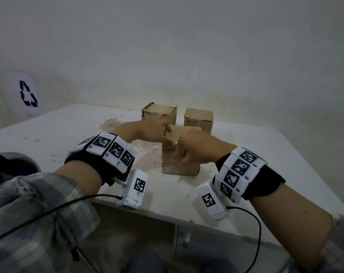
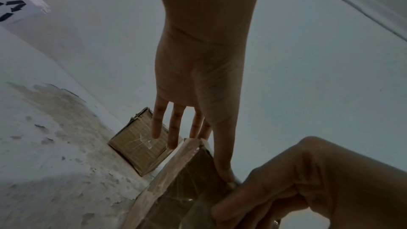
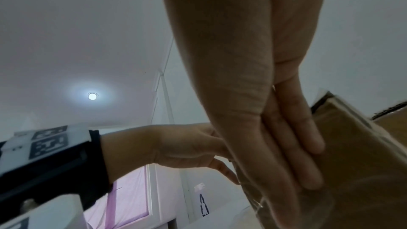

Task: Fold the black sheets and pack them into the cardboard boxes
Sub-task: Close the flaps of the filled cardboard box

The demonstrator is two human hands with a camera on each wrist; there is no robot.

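Head view: left hand (image 1: pixel 154 131) and right hand (image 1: pixel 193 149), fingers straight, press a tape-glossed rectangular cardboard box (image 1: pixel 180 166).

Two boxes (image 1: pixel 159 113) (image 1: pixel 198 120) crowd the table (image 1: pixel 49 138) behind the near box (image 1: pixel 180 164); its flanks lie open.

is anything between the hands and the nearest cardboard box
Nothing visible. Both hands are already on the near, tape-wrapped cardboard box: the left hand at its top left, the right hand against its front. No black sheets are in view.
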